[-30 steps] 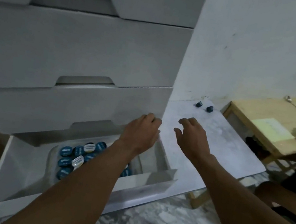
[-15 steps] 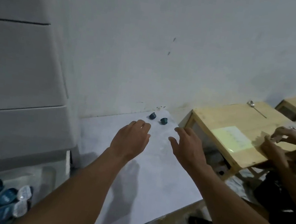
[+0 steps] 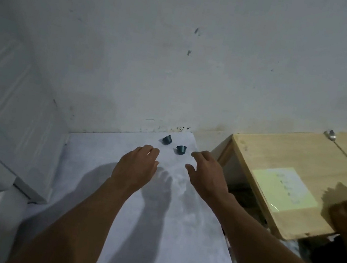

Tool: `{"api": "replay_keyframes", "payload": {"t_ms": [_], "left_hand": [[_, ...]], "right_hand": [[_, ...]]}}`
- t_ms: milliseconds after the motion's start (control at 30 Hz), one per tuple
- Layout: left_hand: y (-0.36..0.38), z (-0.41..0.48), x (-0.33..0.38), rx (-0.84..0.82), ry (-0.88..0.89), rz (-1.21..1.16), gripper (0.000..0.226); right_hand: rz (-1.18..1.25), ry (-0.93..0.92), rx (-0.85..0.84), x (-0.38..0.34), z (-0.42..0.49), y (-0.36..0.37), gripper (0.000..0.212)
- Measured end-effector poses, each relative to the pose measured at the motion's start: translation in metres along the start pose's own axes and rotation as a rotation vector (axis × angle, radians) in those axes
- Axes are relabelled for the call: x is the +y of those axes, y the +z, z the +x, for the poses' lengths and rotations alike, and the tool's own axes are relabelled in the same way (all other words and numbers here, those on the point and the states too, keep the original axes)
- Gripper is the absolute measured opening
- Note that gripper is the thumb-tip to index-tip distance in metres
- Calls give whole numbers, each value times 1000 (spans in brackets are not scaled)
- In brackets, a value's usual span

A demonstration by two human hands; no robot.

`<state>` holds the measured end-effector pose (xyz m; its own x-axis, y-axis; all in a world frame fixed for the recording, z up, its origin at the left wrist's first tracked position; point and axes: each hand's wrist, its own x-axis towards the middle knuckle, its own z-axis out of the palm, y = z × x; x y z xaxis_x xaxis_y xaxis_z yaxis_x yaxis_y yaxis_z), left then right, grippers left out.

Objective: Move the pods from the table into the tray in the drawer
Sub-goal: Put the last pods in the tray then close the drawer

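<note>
2 small dark teal plastic pods, each a stubby tapered cup, sat apart on the flat white desk (image 3: pixel 154 219) close to the wall (image 3: pixel 178 64). The farther pod (image 3: pixel 167 139) lay just beyond the fingertips of the left grip (image 3: pixel 137 166). The nearer pod (image 3: pixel 181 149) sat between the 2 grips, just ahead of the right grip (image 3: pixel 206 177). Both grips hovered over the desk with fingers apart and loosely bent, holding nothing and touching neither pod. The pods looked very light and stiff, with smooth sloping walls that could slip or skid away if nudged. A pinch of thumb and fingers across the body just under the wide rim seemed the surest hold. Each pod's long axis ran rim to base. The nearer pod appeared to stand upright with its flanged rim up. The farther pod looked tipped, its axis leaning away from the left grip toward the wall, though its exact pose was too small to settle.
</note>
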<state>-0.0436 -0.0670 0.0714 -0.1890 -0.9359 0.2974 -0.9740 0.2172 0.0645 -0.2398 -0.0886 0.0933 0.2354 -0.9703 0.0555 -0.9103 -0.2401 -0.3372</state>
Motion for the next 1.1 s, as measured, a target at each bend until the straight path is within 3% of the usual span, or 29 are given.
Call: {"api": "replay_keyframes", "payload": {"t_ms": [400,700,833,1100], "left_hand": [[77,99,-26,-142,43,-28,29],[136,144,-38,-336,128,-97,56],[146,154,-37,-458,108,-126,49],[150,152,-39,-421,-1,-181,27]], "right_hand": [[21,61,-148,22,108,59,33],[66,142,-242,38,146,108,39],[91,137,-239,44,152,115,35],[98,145,-218,45,152,116,29]]}}
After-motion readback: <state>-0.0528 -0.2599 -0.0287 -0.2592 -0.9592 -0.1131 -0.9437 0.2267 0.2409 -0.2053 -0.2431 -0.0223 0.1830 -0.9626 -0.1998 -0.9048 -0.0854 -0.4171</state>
